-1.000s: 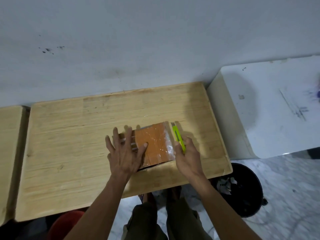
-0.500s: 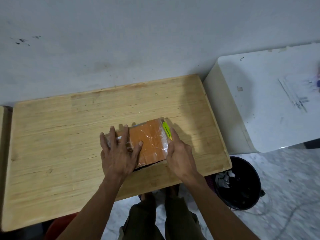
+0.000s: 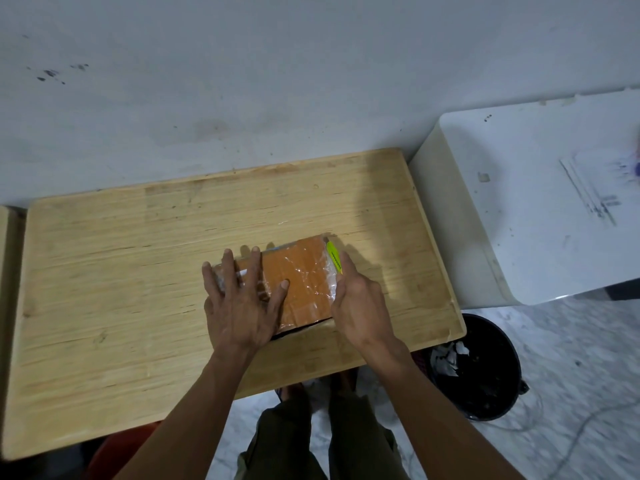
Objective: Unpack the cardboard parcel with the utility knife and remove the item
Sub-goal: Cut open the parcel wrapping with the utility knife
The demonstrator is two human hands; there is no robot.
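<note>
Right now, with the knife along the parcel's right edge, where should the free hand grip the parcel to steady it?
Probably as shown: the left hand flat from above on the parcel, over its left half. The parcel lies flat and wide on the wooden table, so top pressure holds it, and that side stays clear of the knife held by the right hand.

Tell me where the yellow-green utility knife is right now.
In the head view, the yellow-green utility knife is held in the right hand, lying along the right edge of the tape-wrapped orange cardboard parcel on the wooden table.
</note>
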